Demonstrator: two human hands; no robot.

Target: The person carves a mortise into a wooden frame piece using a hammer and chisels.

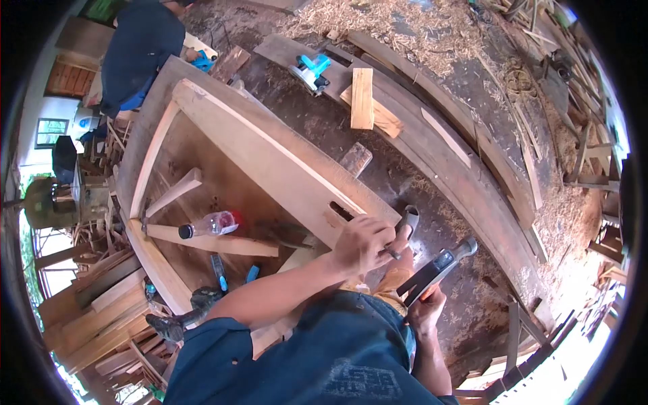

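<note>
My left hand (364, 244) is closed round a thin dark tool (391, 253), whose end pokes out beside the fingers; its type is unclear. Just beyond that hand, a dark slot (341, 210) shows in a wide pale board (270, 182). To the right and lower, my right hand (426, 309) grips a hammer (464, 249) with its metal head raised. Part of the handle is orange, and a dark section lies along it.
A bottle (214, 224) lies among framed boards. Blue clamps (219, 271) sit near my left arm. Beyond are a blue power tool (312, 73), a wood block (362, 98), long planks (439, 155) and shavings. Another person (140, 50) is at upper left.
</note>
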